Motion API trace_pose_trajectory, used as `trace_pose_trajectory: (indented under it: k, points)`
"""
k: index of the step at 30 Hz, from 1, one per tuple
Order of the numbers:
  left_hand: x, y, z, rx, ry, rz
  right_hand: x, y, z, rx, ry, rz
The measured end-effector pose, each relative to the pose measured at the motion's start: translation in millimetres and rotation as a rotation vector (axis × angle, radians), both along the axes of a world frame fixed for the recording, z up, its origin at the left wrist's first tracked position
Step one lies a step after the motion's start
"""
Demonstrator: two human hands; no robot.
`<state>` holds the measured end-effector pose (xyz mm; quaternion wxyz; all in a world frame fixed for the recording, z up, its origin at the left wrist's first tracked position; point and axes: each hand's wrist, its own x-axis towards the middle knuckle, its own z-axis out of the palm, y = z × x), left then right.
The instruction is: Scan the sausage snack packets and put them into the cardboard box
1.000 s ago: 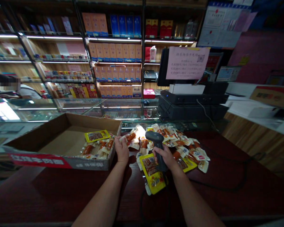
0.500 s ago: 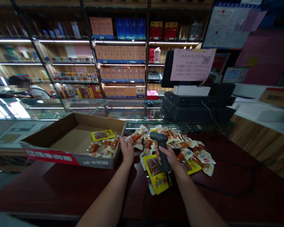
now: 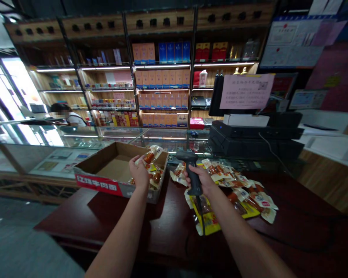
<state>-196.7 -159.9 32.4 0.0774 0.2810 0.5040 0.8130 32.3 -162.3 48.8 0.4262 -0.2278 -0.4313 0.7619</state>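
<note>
**Sausage packet (image 3: pixel 148 157) and barcode scanner (image 3: pixel 193 173) in hand above a shop counter (image 3: pixel 113 218)**

Beyond the dark red shop counter, a glass display case (image 3: pixel 118 133) runs across the room, backed by wooden shelves (image 3: pixel 162 88) of boxed goods and small packs under strip lights. A person (image 3: pixel 64 116) stands behind the case, beyond the counter's left end. Beyond its right end, a black till unit (image 3: pixel 249 139) sits below a pink paper notice (image 3: pixel 246 91).

On the left part of the counter stands an open cardboard box (image 3: pixel 116 170) with a red printed band along its near side. Several packets (image 3: pixel 154 178) lie bunched in its right corner. On the right part lies a loose heap of packets (image 3: pixel 243 189), and among them are yellow-backed ones such as the yellow packet (image 3: pixel 207 218) at the near edge.

The left hand (image 3: pixel 139 173) is over the box's right side, its fingers (image 3: pixel 136 160) pinching the clear-wrapped sausage packet. The right hand (image 3: pixel 198 179) is over the heap's left side, its fingers clenched around the dark grip of the barcode scanner, whose head points forward. A scanner cord (image 3: pixel 200 210) drops from its base across the yellow packet.
</note>
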Motion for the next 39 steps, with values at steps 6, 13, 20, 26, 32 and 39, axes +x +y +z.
trace_pose_trajectory:
  k: [6,13,20,26,32,39]
  points:
    - [-47,-6,-4.2,-0.202,0.129,0.185,-36,-10,-0.4,0.020,-0.003,0.132]
    - [-15,-30,2.5,-0.041,0.357,0.164,-29,-12,-7.8,0.030,-0.016,0.090]
    - [59,-20,-38.4,-0.175,0.411,-0.392,16,-2,-32.3,-0.038,-0.015,-0.196]
    - [82,21,-89.1,-0.498,0.389,-0.391,38,8,-58.4,-0.024,0.038,-0.345]
    - [85,48,-112.1,-0.781,0.236,-0.540,42,16,-78.9,-0.016,0.033,-0.331]
    - [84,43,-120.7,-0.570,0.461,-0.395,49,12,-91.3,-0.001,-0.030,-0.234]
